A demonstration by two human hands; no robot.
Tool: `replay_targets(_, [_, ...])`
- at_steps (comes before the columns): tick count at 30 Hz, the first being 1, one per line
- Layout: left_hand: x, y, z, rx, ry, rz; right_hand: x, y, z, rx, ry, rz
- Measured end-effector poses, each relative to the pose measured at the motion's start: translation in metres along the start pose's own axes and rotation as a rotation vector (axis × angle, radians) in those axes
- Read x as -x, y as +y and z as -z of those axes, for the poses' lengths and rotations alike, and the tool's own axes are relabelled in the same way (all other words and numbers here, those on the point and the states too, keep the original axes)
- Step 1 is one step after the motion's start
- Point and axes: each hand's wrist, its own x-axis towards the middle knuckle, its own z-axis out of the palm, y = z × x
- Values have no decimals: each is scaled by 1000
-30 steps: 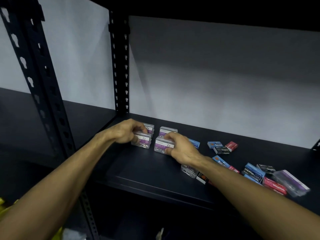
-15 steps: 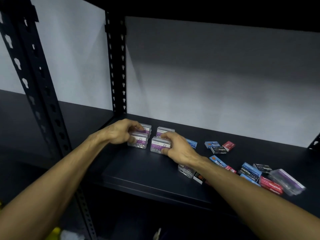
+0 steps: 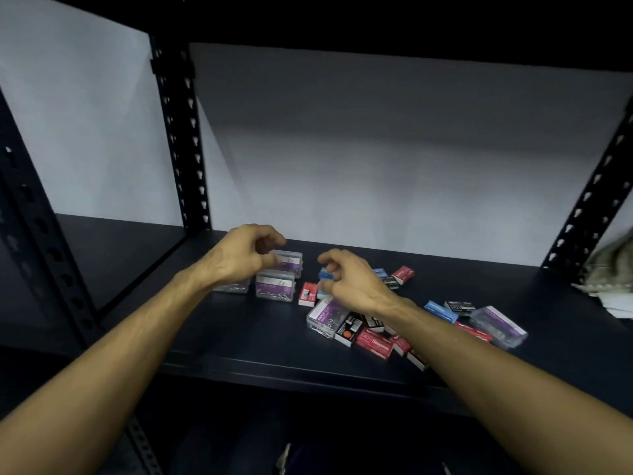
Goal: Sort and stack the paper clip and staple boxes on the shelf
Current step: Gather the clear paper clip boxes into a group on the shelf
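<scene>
Looking down from the head cam at a dark metal shelf (image 3: pixel 212 341) with both bare arms reaching in. The left hand (image 3: pixel 239 257) hangs just above the group of clear paper clip boxes (image 3: pixel 275 286) with purple labels, fingers (image 3: pixel 270 260) loosely curled and apart, not gripping anything as far as I can see. Those clear boxes sit together toward the back left of the shelf, a front one and one right behind it (image 3: pixel 291 264), plus another partly hidden under the left wrist (image 3: pixel 233 286). The right hand (image 3: pixel 356 282) is up over the messy pile, thumb and fingers (image 3: pixel 329 260) spread in a half-open claw, empty too, with a blue box (image 3: pixel 325 274) showing just past the fingertips. Under and around that wrist there's a tilted clear paper clip box (image 3: pixel 323 315), a black staple box (image 3: pixel 349 329), red staple boxes (image 3: pixel 375 342) and a small red-and-white one (image 3: pixel 308 294) just beside the neat clear boxes. Farther back sit a red box (image 3: pixel 403 274) and a black one (image 3: pixel 390 282), close together. Off to the right, another clear purple-label box (image 3: pixel 498 325) lies at an angle near a blue box (image 3: pixel 440 310) and a black box (image 3: pixel 460 307). A perforated upright post (image 3: pixel 181 138) stands at the back left, and a white wall (image 3: pixel 376 166) sits behind the shelf.
</scene>
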Motion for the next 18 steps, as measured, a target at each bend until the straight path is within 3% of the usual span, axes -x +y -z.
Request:
replay_targets(8, [0, 61, -62, -44, -139, -96, 42, 34, 43, 12, 87, -62])
replay_targets(15, [8, 91, -104, -549, -285, -48, 79, 66, 83, -18, 156, -155])
replay_targets(18, [7, 95, -112, -595, -292, -2, 94, 84, 97, 30, 208, -182])
